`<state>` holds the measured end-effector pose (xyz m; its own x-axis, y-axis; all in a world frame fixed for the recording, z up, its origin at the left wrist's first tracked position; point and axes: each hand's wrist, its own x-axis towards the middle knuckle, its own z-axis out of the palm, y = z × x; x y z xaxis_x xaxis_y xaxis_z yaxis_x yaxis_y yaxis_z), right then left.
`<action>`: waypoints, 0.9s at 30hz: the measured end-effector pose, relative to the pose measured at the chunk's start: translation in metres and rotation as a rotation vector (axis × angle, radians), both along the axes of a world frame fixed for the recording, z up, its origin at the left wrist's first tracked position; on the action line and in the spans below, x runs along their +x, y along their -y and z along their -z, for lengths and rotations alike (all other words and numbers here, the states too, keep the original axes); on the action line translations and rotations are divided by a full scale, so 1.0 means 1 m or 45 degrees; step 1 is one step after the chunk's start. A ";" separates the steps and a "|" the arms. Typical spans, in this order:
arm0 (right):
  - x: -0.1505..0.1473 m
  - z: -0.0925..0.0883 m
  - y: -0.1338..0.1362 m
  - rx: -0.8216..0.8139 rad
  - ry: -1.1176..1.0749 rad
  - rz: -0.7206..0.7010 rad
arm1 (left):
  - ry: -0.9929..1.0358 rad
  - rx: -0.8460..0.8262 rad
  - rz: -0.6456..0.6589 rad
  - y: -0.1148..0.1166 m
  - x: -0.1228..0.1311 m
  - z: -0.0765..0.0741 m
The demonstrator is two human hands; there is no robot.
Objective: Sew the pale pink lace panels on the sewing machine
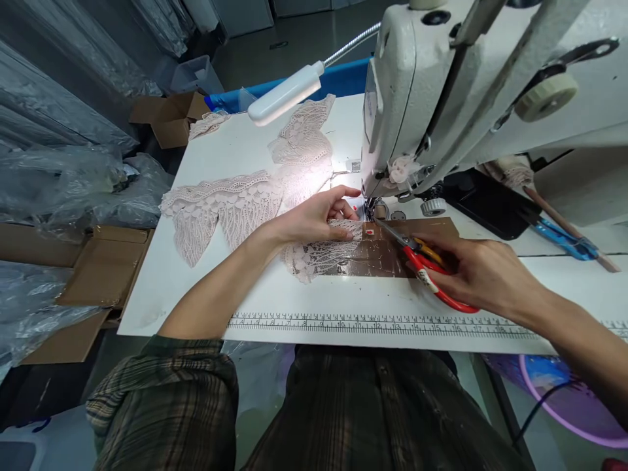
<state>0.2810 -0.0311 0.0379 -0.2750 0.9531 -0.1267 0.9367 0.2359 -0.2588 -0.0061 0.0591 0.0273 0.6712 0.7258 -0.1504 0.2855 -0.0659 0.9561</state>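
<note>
Here we have pale pink lace (250,199), airy and openwork, with scalloped edges and pointed lobes fanned over a smooth white tabletop (186,294), its near end gathered beside the needle area of the sewing machine (395,85). We see the left hand (316,219) pinching that end, thumb flat on the mesh, index finger stretched toward the metal presser foot (369,208). Over on the right, the right hand (478,265) is wrapped around the scissors (417,258), glossy red loops in its grasp, the slim steel blades angled at the presser foot above a shiny brown sheet (387,258). A printed ruler strip (392,325) runs straight along the near edge, and we get a bright glow on the lace from the white tube lamp (287,91). Now the containers: we spot a cardboard box (169,121) with flaps spread, its inside dark; a translucent plastic tub (196,75) behind it, contents too unclear for us to name; and, low on the right, a round purple basin (554,412) with something blue in it.
</note>
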 end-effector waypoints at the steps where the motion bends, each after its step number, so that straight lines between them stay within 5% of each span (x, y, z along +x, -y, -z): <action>1: 0.002 0.001 -0.001 0.007 -0.010 -0.016 | 0.000 0.017 0.000 0.001 0.000 0.000; 10: 0.017 0.006 -0.016 0.148 -0.186 -0.185 | 0.146 0.134 -0.226 0.007 0.008 0.011; 15: 0.021 0.005 -0.026 0.211 -0.034 -0.252 | 0.125 0.229 -0.263 0.007 0.008 0.015; 18: 0.025 0.005 -0.022 0.314 0.056 -0.296 | -0.078 0.368 -0.226 0.004 -0.002 0.002; 22: 0.045 0.008 -0.007 0.485 0.036 -0.297 | -0.384 0.575 -0.320 0.000 -0.027 -0.034; 25: 0.068 0.012 0.006 0.430 -0.045 -0.237 | -0.743 0.474 -0.161 0.000 -0.040 -0.054; 27: 0.085 0.015 0.015 0.368 -0.051 -0.176 | -0.971 0.403 -0.049 -0.002 -0.039 -0.053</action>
<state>0.3662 -0.0457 0.0225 -0.4038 0.9012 0.1573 0.8809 0.4294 -0.1990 -0.0451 0.0613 0.0803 0.4417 0.8306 -0.3391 0.8559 -0.2769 0.4367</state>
